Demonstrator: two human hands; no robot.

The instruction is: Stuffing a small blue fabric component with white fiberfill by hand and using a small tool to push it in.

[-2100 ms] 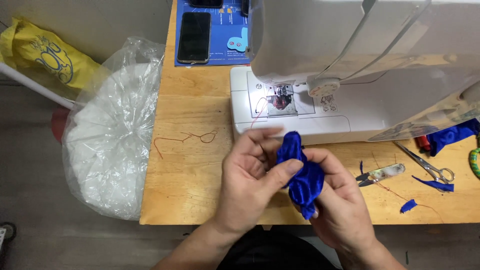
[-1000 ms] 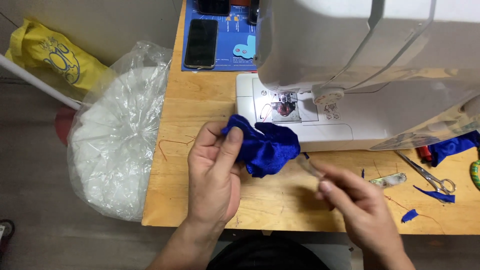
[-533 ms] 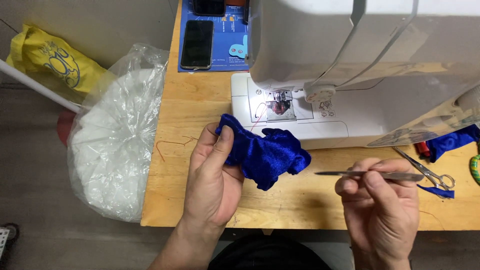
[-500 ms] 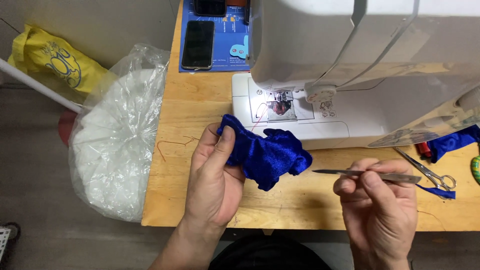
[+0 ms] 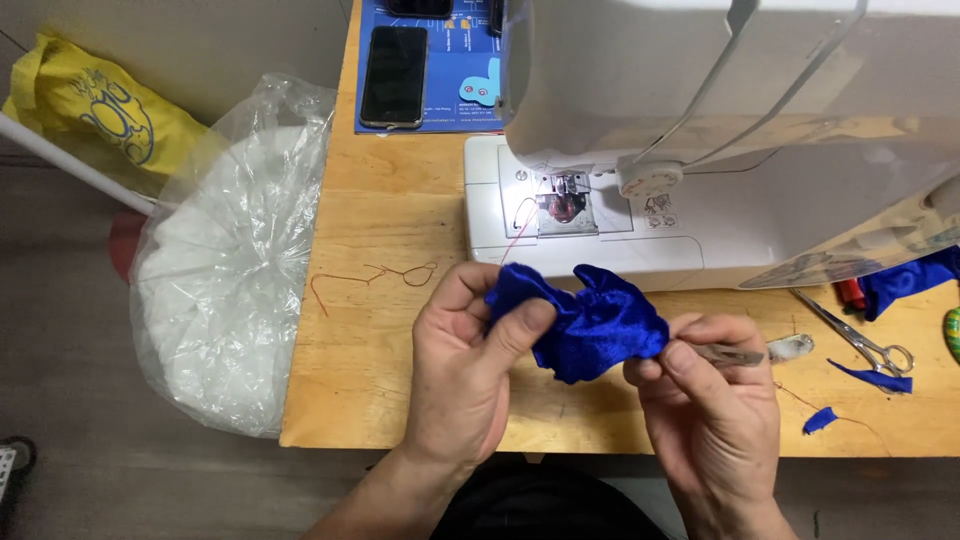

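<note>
Two hands, left (image 5: pixel 462 375) and right (image 5: pixel 712 400), one bunched blue cloth (image 5: pixel 590 322), one metal tool (image 5: pixel 735 354), one white sewing machine (image 5: pixel 720 140), one phone (image 5: pixel 393 76), one scissors (image 5: pixel 860 338) at the counter's (image 5: pixel 380 330) right edge, three loose blue scraps (image 5: pixel 820 420), one clear bag (image 5: pixel 225 280), one yellow bag (image 5: pixel 95 110).

My only view's the head cam, looking steeply down, pretty close over the wooden table (image 5: pixel 400 230) edge.

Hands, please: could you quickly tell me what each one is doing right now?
Left hand: closed on the blue fabric.
Right hand: pinching metal tweezers against the fabric.
</note>
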